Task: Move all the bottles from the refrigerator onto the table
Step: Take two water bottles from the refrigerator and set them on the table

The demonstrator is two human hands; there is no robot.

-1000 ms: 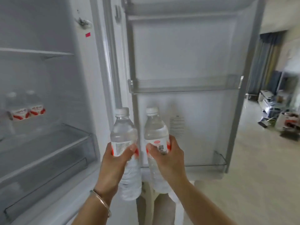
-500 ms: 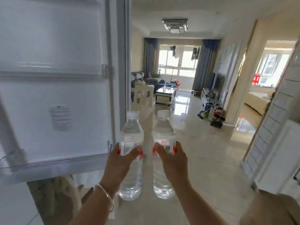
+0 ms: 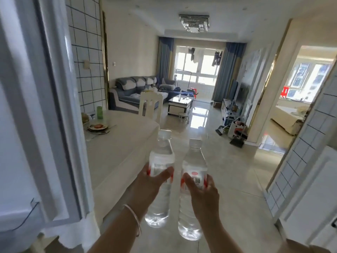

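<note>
Bottles of clear water are the load here, and two of them are carried upright in front of the body, one in each hand, close beside each other but apart.

At the far left the open refrigerator door (image 3: 32,125) fills the edge of the view. Just right of it the cloth-covered table (image 3: 116,154) is seen, with a plate (image 3: 97,127) and a green cup (image 3: 99,112) set near its far end and a pale chair (image 3: 151,104) behind it. The near part of the tabletop lies just left of the carried load.

The left bottle (image 3: 160,157) is gripped by the left hand (image 3: 147,187) around the labelled band, thumb across the front and fingers wrapped behind. The right bottle (image 3: 194,161) is gripped in the same way by the right hand (image 3: 204,196), clamped on its label with the thumb in front. Both caps are seen in place, and both bottles look full, so a fair weight is to be expected for their size.

Thin plastic walls of this kind are judged to give under a hard squeeze, and a chilled surface may be damp and slippery, though no moisture can be made out. Hold at the label band, where the hands are, is judged sound: it sits near mid-height, so little tipping is likely. Each base should be set flat on the cloth, which may wrinkle and let a tall bottle topple.
</note>
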